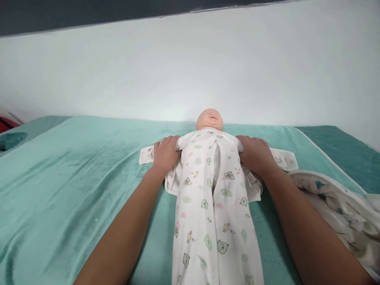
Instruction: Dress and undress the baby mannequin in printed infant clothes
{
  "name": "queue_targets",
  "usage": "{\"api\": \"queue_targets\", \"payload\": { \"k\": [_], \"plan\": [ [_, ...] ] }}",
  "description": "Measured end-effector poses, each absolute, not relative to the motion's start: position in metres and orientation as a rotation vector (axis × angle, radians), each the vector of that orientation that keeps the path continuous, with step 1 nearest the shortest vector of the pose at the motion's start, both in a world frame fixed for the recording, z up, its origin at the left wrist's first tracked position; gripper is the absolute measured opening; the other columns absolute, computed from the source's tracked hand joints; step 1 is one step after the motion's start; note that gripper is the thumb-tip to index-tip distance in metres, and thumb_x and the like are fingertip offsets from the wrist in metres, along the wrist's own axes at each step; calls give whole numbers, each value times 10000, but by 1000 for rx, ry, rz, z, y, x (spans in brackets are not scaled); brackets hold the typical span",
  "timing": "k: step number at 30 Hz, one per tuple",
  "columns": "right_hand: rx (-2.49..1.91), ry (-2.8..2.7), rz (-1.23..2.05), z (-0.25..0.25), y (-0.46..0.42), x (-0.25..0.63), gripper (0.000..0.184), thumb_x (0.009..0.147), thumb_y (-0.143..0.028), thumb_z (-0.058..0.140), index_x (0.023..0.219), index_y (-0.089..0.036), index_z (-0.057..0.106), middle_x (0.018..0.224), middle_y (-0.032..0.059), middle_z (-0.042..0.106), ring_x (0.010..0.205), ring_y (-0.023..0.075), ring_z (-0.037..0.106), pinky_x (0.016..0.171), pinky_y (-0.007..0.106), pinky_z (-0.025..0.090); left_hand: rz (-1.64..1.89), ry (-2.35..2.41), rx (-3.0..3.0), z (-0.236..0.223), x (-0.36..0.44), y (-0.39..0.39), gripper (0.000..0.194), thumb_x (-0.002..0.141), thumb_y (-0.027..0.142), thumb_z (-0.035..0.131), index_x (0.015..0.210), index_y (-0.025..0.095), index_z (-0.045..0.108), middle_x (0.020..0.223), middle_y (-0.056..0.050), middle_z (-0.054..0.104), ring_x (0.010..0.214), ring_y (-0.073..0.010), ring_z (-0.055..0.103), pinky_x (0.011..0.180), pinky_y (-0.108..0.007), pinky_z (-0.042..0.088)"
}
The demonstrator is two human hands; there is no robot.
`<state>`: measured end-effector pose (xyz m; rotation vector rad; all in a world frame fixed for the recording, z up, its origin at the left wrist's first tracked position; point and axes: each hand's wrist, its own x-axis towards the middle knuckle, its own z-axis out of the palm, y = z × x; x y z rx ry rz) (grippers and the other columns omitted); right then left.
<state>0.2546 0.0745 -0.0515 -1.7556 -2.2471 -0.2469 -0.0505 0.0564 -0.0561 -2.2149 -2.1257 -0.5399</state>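
Note:
A baby doll [209,119] lies on its back along the middle of a teal blanket [74,178], head away from me. It wears a white sleep suit [212,206] printed with small green bears, open down the front. My left hand [166,153] rests on the doll's shoulder on the left side, fingers curled over the sleeve fabric. My right hand [255,154] lies on the opposite shoulder, fingers curved over the cloth there. The suit's sleeves [283,158] stick out flat past both hands.
A crumpled white printed cloth [338,206] lies on the blanket at the right. A white wall [190,71] rises behind the bed. A red object [6,123] shows at the far left edge.

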Motion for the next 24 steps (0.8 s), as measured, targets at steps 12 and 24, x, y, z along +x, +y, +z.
{"api": "queue_targets", "payload": {
  "k": [12, 24],
  "plan": [
    [-1708, -2297, -287, -47, 68, 236, 466, 906, -227, 479, 1356, -115, 523, 1153, 187, 691, 1052, 361, 624, 920, 466, 434, -542, -2121, -2191, -58, -50, 57, 369, 924, 299, 501, 1287, 293, 564, 1290, -70, 667, 1250, -301, 550, 1015, -491, 388],
    [-1458, -2017, 86, -32, 62, 245, 597, 768, -137, 488, 1361, -175, 550, 1395, 141, 604, 1284, 322, 556, 1080, 501, 418, -513, -2173, -2211, -56, -54, 58, 321, 923, 303, 533, 1243, 304, 560, 1300, -52, 665, 1255, -288, 552, 1003, -460, 396]
  ]
}}
